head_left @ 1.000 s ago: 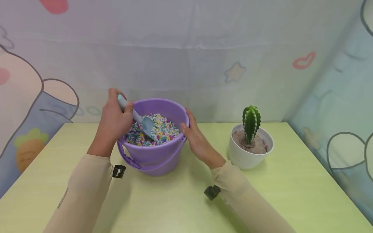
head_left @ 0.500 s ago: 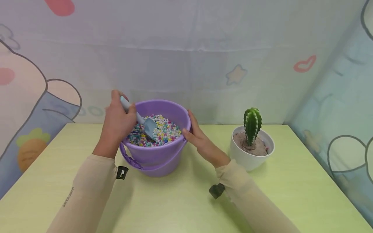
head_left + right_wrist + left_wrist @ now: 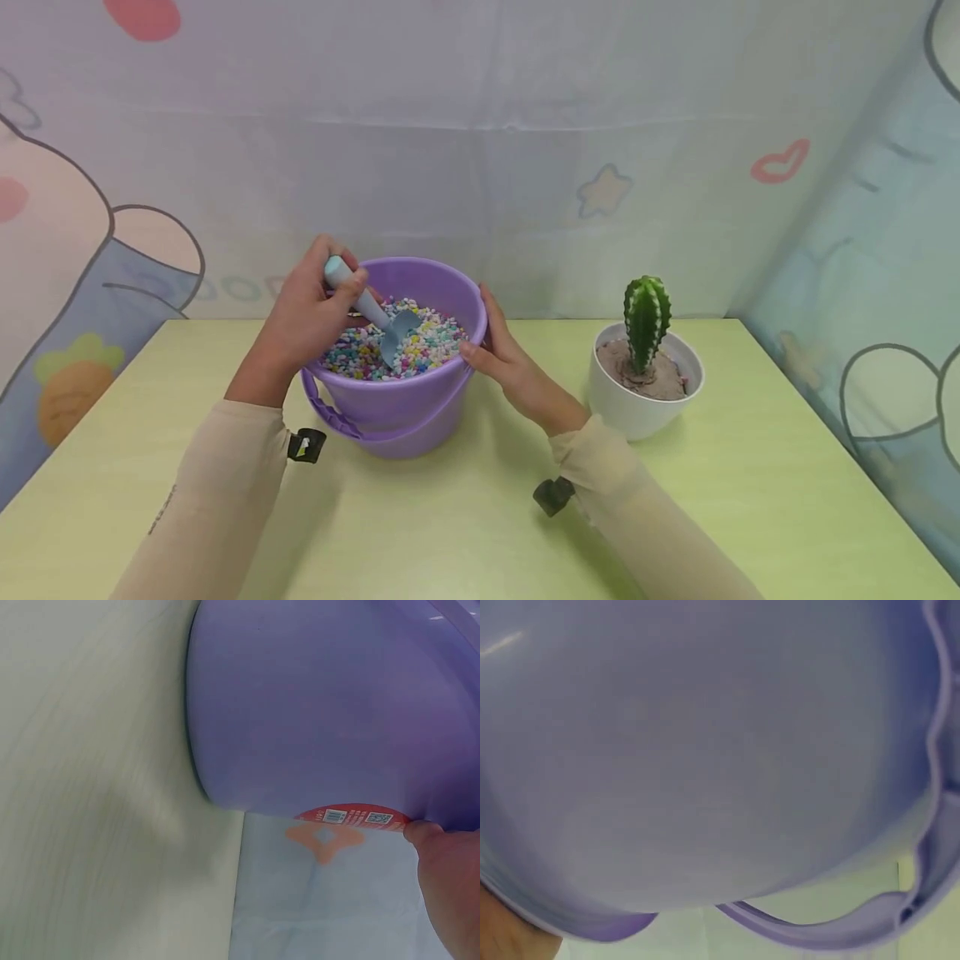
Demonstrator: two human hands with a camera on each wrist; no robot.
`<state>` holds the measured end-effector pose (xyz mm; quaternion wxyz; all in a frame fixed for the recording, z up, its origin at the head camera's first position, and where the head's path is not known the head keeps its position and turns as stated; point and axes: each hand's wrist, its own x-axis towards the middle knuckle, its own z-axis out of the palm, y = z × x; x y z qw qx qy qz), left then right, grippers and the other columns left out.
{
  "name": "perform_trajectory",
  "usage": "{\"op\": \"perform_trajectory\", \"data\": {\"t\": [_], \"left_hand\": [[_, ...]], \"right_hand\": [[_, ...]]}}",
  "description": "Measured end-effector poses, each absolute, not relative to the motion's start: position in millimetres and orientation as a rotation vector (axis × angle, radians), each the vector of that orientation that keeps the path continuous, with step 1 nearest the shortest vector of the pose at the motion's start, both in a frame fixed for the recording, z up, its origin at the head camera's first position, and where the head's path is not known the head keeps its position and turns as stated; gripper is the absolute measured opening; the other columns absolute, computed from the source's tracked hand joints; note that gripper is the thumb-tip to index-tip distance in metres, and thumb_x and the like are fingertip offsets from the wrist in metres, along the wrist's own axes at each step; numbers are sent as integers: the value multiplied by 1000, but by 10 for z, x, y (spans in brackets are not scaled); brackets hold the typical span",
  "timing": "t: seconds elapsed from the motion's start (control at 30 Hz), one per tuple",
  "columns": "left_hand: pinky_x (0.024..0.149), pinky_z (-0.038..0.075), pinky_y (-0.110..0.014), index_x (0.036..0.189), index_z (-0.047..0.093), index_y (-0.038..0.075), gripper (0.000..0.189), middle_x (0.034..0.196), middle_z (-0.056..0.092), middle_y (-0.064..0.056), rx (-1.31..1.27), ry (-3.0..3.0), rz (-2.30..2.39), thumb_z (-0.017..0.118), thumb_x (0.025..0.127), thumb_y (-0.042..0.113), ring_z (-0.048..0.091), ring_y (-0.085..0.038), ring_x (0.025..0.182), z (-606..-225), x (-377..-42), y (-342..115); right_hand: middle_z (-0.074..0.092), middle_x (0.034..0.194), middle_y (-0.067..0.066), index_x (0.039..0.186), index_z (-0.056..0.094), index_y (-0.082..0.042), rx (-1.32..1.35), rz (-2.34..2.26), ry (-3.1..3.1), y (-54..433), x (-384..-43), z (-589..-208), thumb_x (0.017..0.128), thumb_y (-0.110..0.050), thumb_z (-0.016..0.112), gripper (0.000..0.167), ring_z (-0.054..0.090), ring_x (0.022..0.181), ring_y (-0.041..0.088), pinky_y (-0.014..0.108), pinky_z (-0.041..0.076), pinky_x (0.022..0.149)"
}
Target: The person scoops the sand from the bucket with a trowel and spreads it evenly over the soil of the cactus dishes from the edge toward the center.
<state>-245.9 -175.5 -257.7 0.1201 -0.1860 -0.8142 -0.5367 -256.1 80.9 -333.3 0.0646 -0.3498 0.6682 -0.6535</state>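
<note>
On the worktop (image 3: 450, 533) stands a purple bucket (image 3: 397, 404), its right side held by the right hand (image 3: 521, 375), thumb at the rim and fingers along the outer wall. At its left, the nearer left hand (image 3: 303, 308) pinches the handle of a blue scoop (image 3: 377, 315), whose long axis slants down rightward from that hand, inside the bucket, to its blade among small multicoloured pellets (image 3: 435, 333).

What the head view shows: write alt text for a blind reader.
A left hand grips a pale blue shovel, blade inside a purple plastic bucket of multicoloured pellets; the right hand holds the rim. A green cactus in a white pot stands to the right.
</note>
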Motion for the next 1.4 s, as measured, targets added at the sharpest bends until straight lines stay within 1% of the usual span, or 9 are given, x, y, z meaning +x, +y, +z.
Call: {"op": "perform_trajectory", "data": {"t": [0.13, 0.37, 0.63, 0.83, 0.97, 1.07, 1.17, 1.27, 1.4], "left_hand": [[70, 59, -36, 114, 34, -3, 26, 108, 57, -28, -487, -2388, -1615, 45, 106, 19, 69, -39, 88, -2572, -2449, -1766], [71, 59, -39, 119, 30, -2, 35, 115, 46, -29, -305, -2462, -1637, 41, 107, 28, 67, -40, 91, -2553, -2457, -1794], [69, 59, -39, 122, 24, -2, 45, 113, 44, -28, -122, -2486, -1686, 34, 106, 39, 71, -32, 78, -2495, -2458, -1854], [67, 59, -40, 115, 32, 2, 33, 102, 61, -32, -356, -2364, -1747, 39, 106, 34, 72, -28, 75, -2528, -2438, -1897], [66, 58, -40, 107, 37, 4, 25, 93, 70, -24, -529, -2260, -1830, 44, 106, 28, 72, -28, 75, -2556, -2436, -1939], [67, 58, -40, 106, 38, 4, 23, 92, 71, -21, -534, -2249, -1891, 45, 106, 26, 72, -29, 77, -2554, -2423, -1938], [68, 58, -40, 108, 36, 4, 24, 95, 69, -27, -419, -2297, -1905, 43, 106, 27, 72, -29, 77, -2515, -2430, -1889], [67, 59, -41, 116, 31, 1, 33, 102, 59, -32, -201, -2425, -1827, 40, 107, 31, 72, -30, 73, -2456, -2459, -1814], [66, 59, -41, 124, 22, -2, 41, 105, 48, -28, -1, -2574, -1701, 38, 107, 31, 71, -32, 67, -2408, -2470, -1772]], "right_hand": [[-5, 163, 4, 157, -10, -16, -1054, -1984, 2021, 820, -2548, -3333, 98, -19, 49, 83, 11, 147, 24, 42, 19, 115], [-6, 163, 3, 157, -9, -18, -1031, -1997, 2002, 800, -2528, -3343, 98, -18, 48, 82, 11, 147, 22, 41, 18, 116], [-7, 163, 0, 157, -10, -21, -1068, -1975, 1988, 731, -2510, -3312, 100, -21, 47, 80, 6, 147, 16, 41, 16, 116], [-5, 163, 1, 157, -8, -18, -1058, -1978, 2014, 739, -2522, -3287, 98, -22, 48, 82, 5, 148, 17, 42, 15, 116], [-4, 163, 1, 157, -7, -20, -1046, -1979, 2019, 756, -2527, -3299, 98, -22, 48, 81, 6, 148, 18, 42, 16, 116], [-4, 163, 0, 157, -7, -21, -1025, -1979, 2019, 768, -2515, -3315, 99, -22, 48, 81, 7, 147, 17, 42, 16, 116], [-3, 163, 1, 158, -6, -20, -1017, -1991, 2015, 779, -2500, -3315, 98, -22, 48, 80, 9, 147, 18, 43, 17, 116], [-2, 163, 2, 158, -6, -20, -1011, -2009, 2009, 777, -2485, -3308, 98, -21, 47, 80, 10, 147, 19, 44, 18, 115], [-5, 163, 1, 157, -8, -20, -1017, -2000, 1998, 752, -2475, -3297, 98, -21, 47, 81, 7, 147, 17, 43, 16, 116]]}}
